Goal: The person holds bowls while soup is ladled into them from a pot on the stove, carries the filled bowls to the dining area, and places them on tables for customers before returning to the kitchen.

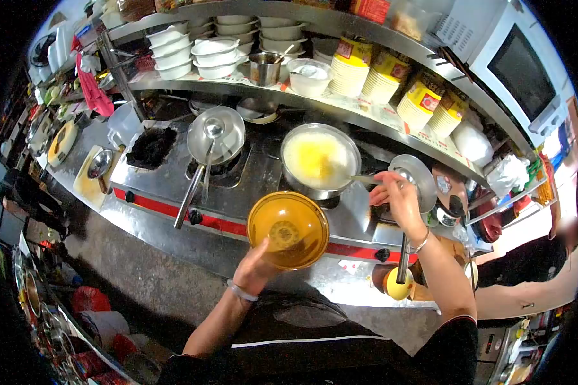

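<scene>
An amber bowl point(288, 224) with a little residue at its bottom is tilted toward the camera, its lower left rim held by my left hand point(255, 266). Just behind it, a steel pot point(289, 176) on the stove holds pale, foamy liquid with a bright yellow patch point(318, 154) in the middle. My right hand point(395, 196) is at the right of this pot, fingers bent round the end of a thin handle point(361, 179) that reaches into the liquid. What is at the handle's far end is hidden by the foam.
A pan point(205, 154) with a ladle stands at the left, another pan point(424, 179) at the right under my right forearm. A shelf point(237, 88) behind carries stacked white bowls and paper cups. Another person point(29, 192) stands at the far left.
</scene>
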Demonstrator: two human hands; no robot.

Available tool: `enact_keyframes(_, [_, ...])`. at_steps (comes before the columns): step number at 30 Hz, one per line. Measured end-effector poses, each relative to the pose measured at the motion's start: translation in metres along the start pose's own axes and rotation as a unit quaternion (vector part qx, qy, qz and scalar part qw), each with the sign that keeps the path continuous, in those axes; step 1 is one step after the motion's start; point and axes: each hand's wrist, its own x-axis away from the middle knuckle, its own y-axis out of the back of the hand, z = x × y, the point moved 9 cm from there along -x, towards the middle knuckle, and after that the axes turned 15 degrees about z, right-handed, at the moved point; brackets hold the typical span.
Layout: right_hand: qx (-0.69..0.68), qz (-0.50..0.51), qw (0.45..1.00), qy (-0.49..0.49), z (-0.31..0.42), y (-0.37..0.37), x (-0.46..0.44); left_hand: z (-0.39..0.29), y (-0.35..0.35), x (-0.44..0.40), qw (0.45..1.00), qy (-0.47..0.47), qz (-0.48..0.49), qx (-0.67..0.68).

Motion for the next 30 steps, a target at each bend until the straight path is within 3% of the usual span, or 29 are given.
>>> enact_keyframes(4, [-0.129, -0.085, 0.987, -0.039, -0.007, 0.027, 0.004, -0.001, -0.005, -0.001, 1.0, 0.001, 0.006, -0.014])
enact_keyframes(7, [-0.128, -0.108, 0.984, -0.052, 0.008, 0.037, 0.011, 0.0, -0.009, 0.0, 0.999, 0.037, -0.009, -0.032])
enact_keyframes(13, [-0.107, -0.098, 0.989, -0.038, 0.033, 0.037, 0.022, 0.008, -0.006, -0.014, 0.997, 0.025, 0.067, 0.019])
enact_keyframes(18, [-0.089, -0.096, 0.991, -0.022, 0.066, 0.019, 0.044, 0.003, -0.008, -0.016, 0.999, 0.015, 0.04, 0.01])
enact_keyframes(26, [-0.115, -0.041, 0.991, -0.049, 0.043, -0.026, 0.071, -0.004, 0.01, -0.017, 0.999, -0.017, 0.036, 0.009])
enact_keyframes(30, [-0.032, 0.076, 0.994, 0.066, 0.042, -0.058, 0.094, -0.005, 0.011, -0.016, 0.999, -0.013, 0.044, 0.006])
